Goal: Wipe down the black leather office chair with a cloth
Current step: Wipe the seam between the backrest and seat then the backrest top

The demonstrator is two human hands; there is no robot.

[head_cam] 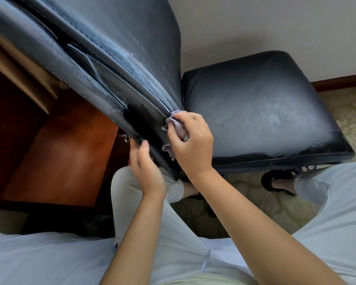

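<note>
The black leather office chair's padded backrest (103, 64) leans across the upper left of the view, its seat cushion (261, 108) beside it on the right, both filmed with pale dusty streaks. The right hand (191, 140) is clamped on a small crumpled mauve cloth (178, 128), pressing it into the stitched seam where the backrest's lower end meets the seat. The left hand (146, 167) steadies the backrest's lower edge, thumb on top and fingers curled behind, so its grip is closed on that edge. The likely trouble is the cloth bunching into a tight wad: only a small patch would touch the leather, smearing dust along the seam rather than lifting it. If the left hand slackens, the backrest could swing away and the wipe would skid. The seat's broad grey haze looks largely unwiped, so missing it is a further risk.
</note>
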